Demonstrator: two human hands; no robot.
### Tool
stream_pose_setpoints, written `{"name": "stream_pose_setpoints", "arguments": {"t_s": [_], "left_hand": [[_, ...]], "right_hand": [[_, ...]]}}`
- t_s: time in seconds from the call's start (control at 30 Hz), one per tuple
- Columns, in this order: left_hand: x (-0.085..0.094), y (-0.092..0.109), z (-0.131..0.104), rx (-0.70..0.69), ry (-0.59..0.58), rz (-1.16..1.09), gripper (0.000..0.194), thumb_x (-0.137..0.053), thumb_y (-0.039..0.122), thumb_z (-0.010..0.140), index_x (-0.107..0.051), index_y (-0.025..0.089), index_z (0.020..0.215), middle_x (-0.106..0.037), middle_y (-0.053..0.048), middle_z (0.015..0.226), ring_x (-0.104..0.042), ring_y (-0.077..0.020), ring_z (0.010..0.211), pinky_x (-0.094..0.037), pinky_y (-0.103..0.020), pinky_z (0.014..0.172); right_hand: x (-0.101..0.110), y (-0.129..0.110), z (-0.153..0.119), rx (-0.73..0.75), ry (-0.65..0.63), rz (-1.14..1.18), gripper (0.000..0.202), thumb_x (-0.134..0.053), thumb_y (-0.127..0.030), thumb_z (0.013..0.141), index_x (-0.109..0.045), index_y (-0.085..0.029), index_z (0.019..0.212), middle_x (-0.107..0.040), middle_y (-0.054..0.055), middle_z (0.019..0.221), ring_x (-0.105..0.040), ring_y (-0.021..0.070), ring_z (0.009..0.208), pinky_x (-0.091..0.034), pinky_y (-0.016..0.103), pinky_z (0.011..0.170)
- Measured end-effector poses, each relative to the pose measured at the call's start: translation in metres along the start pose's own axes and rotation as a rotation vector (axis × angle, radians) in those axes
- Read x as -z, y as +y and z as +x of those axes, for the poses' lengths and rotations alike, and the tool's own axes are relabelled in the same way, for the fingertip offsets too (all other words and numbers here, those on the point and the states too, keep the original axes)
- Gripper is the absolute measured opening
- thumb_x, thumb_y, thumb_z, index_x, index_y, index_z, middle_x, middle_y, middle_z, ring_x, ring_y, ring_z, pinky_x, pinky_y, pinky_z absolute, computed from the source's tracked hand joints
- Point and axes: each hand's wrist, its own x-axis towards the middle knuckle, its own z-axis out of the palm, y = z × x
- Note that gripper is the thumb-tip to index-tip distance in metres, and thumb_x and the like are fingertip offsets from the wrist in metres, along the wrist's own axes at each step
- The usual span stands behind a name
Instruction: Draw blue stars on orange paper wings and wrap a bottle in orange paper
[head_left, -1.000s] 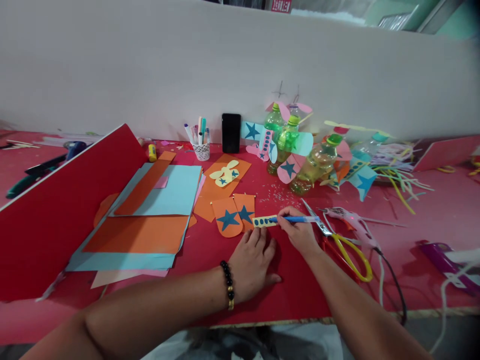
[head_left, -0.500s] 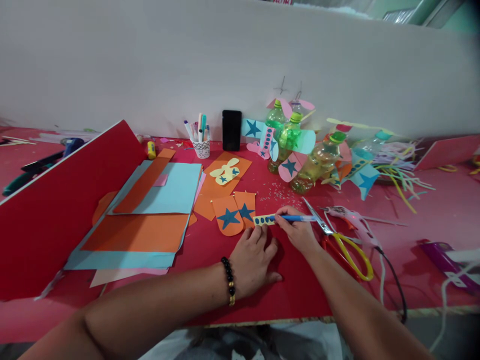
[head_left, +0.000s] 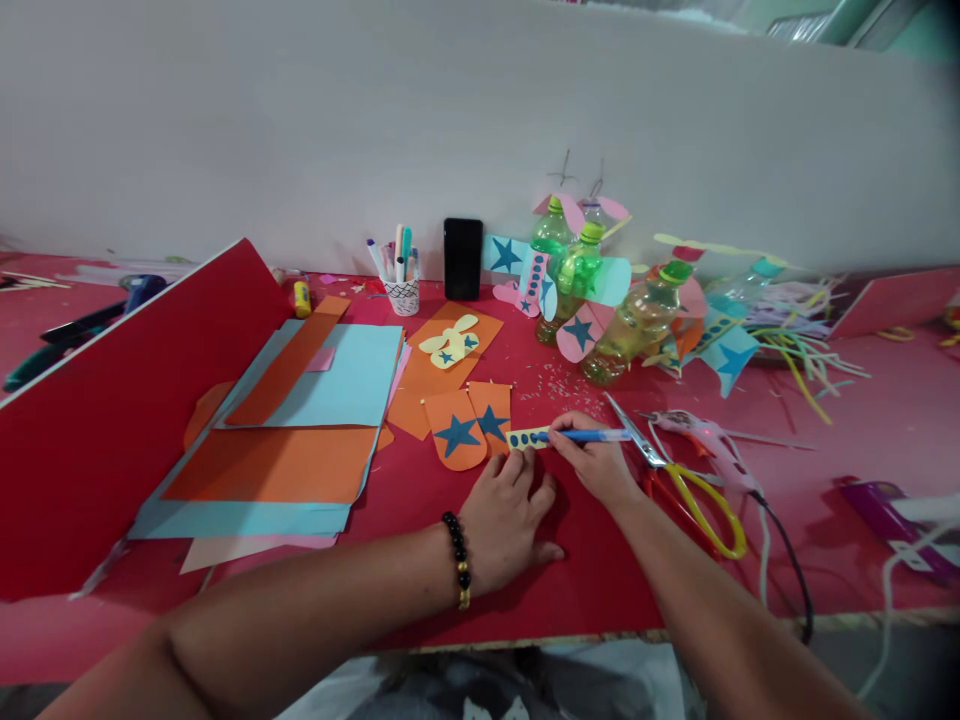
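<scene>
My right hand [head_left: 589, 460] grips a blue marker [head_left: 592, 436], its tip at the right part of a small pale yellow paper strip [head_left: 531, 439] with several dark blue dots. My left hand [head_left: 506, 520] lies on the red tabletop with fingers spread, and its fingertips touch the strip's lower edge. Left of the strip lie two orange paper pieces [head_left: 454, 452], each with a blue star. Scissors [head_left: 675, 475] with red and yellow handles rest just right of my right hand. Past them is a pink glue gun [head_left: 709, 448].
Blue and orange paper sheets [head_left: 277, 465] lie at left beside a slanted red board [head_left: 142, 420]. At the back stand a cup of markers [head_left: 403, 297], a black phone [head_left: 463, 258] and several plastic bottles [head_left: 634, 325] with paper wings. A purple tool [head_left: 892, 525] lies far right.
Almost nothing differs. The marker and both hands stay in nearly the same place at the strip, and the view has shifted very slightly.
</scene>
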Motion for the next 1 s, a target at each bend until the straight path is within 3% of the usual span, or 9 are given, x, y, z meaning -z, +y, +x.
{"name": "stream_pose_setpoints", "arguments": {"t_s": [0.5, 1.0], "left_hand": [[0.0, -0.0002, -0.0002, -0.001, 0.002, -0.021, 0.081, -0.052, 0.074, 0.075, -0.05, 0.013, 0.128, -0.044, -0.022, 0.137, -0.036, -0.0335, 0.125, -0.026, -0.045, 0.103], [0.0, -0.0004, 0.0001, -0.002, -0.001, -0.022, 0.081, -0.052, 0.074, 0.075, -0.05, 0.014, 0.129, -0.043, -0.022, 0.137, -0.038, -0.0338, 0.125, -0.028, -0.045, 0.102]], "right_hand": [[0.0018, 0.0014, -0.0016, -0.021, -0.017, 0.007, 0.015, -0.056, -0.031, 0.083, -0.057, -0.021, 0.072, -0.059, 0.0, 0.065, -0.054, 0.0159, 0.063, -0.043, 0.027, 0.062], [0.0011, 0.0023, -0.0012, -0.054, 0.059, 0.022, 0.014, -0.057, -0.028, 0.08, -0.056, -0.019, 0.071, -0.057, -0.001, 0.063, -0.053, 0.0138, 0.06, -0.042, 0.025, 0.059]]}}
